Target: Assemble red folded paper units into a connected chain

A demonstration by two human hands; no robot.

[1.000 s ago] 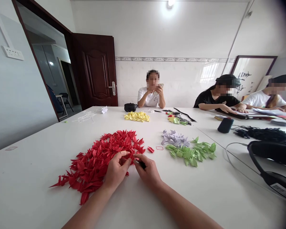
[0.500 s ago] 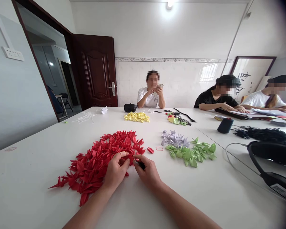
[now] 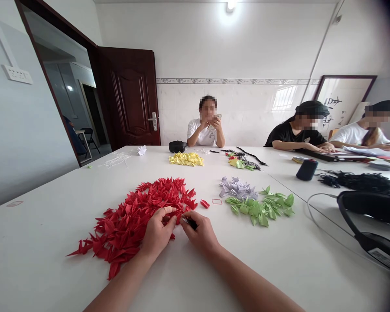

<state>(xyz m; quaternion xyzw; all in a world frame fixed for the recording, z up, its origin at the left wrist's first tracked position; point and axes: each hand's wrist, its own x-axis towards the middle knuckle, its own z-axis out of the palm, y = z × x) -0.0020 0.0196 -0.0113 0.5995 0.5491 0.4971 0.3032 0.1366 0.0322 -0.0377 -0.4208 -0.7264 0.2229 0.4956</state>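
A big heap of red folded paper cranes [image 3: 133, 216] lies on the white table [image 3: 45, 242] before me. My left hand [image 3: 157, 234] rests on the heap's near right edge, fingers curled and pinched on a red crane. My right hand [image 3: 201, 232] sits just beside it, closed on a small dark tool [image 3: 190, 222] whose tip points at the left fingers. One loose red crane [image 3: 205, 203] and a small red paper outline [image 3: 217, 201] lie just beyond the hands.
Lilac cranes [image 3: 237, 188] and green cranes [image 3: 263, 206] lie to the right, yellow cranes [image 3: 186, 159] farther back. Black headphones [image 3: 370, 225], a dark spool [image 3: 307, 170] and black threads [image 3: 360, 182] sit at right. Three people sit at the far side and right. An open door [image 3: 130, 97] stands at left.
Both hands stay at the heap's edge; the fingers have shifted only slightly. The person opposite has lowered the phone a little.
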